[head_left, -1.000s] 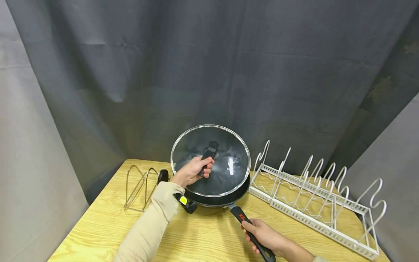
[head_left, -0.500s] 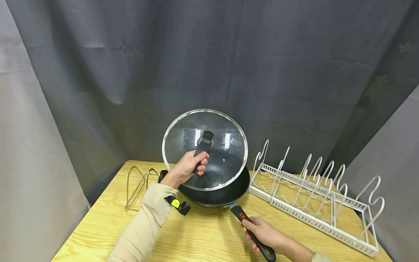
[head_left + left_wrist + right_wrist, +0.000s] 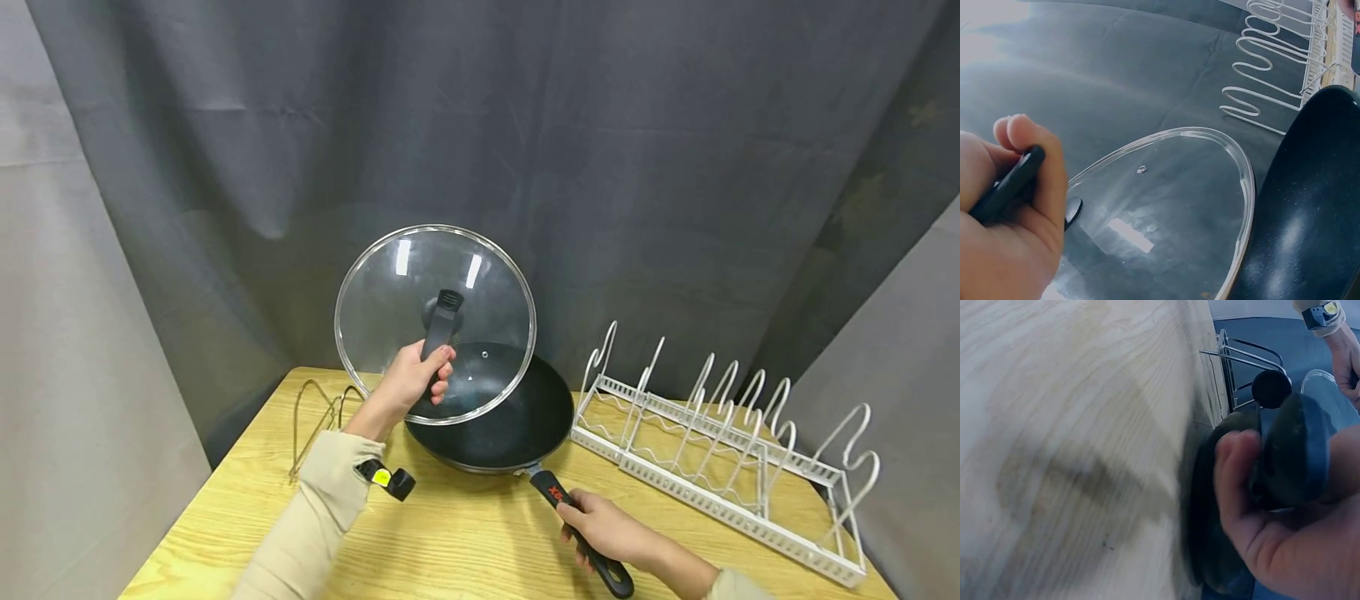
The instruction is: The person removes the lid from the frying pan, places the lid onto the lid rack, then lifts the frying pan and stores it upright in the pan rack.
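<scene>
A round glass lid (image 3: 390, 308) with a metal rim and a black handle (image 3: 444, 317) is held tilted above the left part of a black frying pan (image 3: 525, 421). My left hand (image 3: 408, 377) grips that lid handle, and the left wrist view shows the fingers (image 3: 1050, 181) wrapped round it. The pan rests on the table, its dark inside uncovered on the right. My right hand (image 3: 603, 527) grips the pan's long black handle (image 3: 551, 490). In the right wrist view the fingers (image 3: 1235, 469) curl round this handle.
On the wooden table (image 3: 442, 542), a white wire pan rack (image 3: 738, 517) stands at the right. A small metal wire stand (image 3: 298, 433) is at the left, partly behind the left arm. A grey curtain (image 3: 600, 167) hangs behind the table.
My left hand has lifted the lid up and to the left, tilting it more upright and uncovering more of the pan. The right hand and the pan have hardly moved.
</scene>
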The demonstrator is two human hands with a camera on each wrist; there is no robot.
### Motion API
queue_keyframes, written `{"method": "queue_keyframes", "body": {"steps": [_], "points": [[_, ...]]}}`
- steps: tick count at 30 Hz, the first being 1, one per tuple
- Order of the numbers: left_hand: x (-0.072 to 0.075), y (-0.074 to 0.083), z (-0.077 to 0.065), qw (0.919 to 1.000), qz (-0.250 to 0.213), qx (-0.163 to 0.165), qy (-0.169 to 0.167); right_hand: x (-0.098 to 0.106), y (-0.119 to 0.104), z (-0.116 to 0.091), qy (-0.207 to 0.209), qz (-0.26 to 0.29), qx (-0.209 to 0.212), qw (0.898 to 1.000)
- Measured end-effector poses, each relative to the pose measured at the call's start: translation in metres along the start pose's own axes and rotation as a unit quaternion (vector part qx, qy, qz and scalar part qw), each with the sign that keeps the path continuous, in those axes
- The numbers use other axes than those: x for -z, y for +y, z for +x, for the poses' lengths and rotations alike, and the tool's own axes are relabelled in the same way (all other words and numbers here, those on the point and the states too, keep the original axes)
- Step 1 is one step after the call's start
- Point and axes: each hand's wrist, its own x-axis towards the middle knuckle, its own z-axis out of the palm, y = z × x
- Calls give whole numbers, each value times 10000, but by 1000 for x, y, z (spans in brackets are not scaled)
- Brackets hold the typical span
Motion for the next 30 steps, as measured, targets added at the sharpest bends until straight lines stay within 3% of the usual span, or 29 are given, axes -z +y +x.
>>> {"method": "queue_keyframes", "body": {"steps": [5, 9, 17, 20, 24, 30], "points": [[3, 10, -7, 9998, 101, -127, 119, 6, -6, 0, 495, -1045, 106, 9932], [7, 16, -11, 9995, 120, -227, 196, 8, -16, 2, 920, -1796, 88, 9794], [20, 20, -18, 9966, 466, -465, 488, 8, -43, 3, 1381, -2177, 649, 9640], [22, 21, -19, 9951, 610, -526, 578, 8, -55, 4, 1563, -2558, 829, 9504], [25, 23, -22, 9927, 753, -628, 698, 7, -68, 9, 1694, -2991, 890, 9348], [30, 28, -27, 9914, 793, -721, 749, 2, -82, 22, 1690, -3314, 952, 9233]]}}
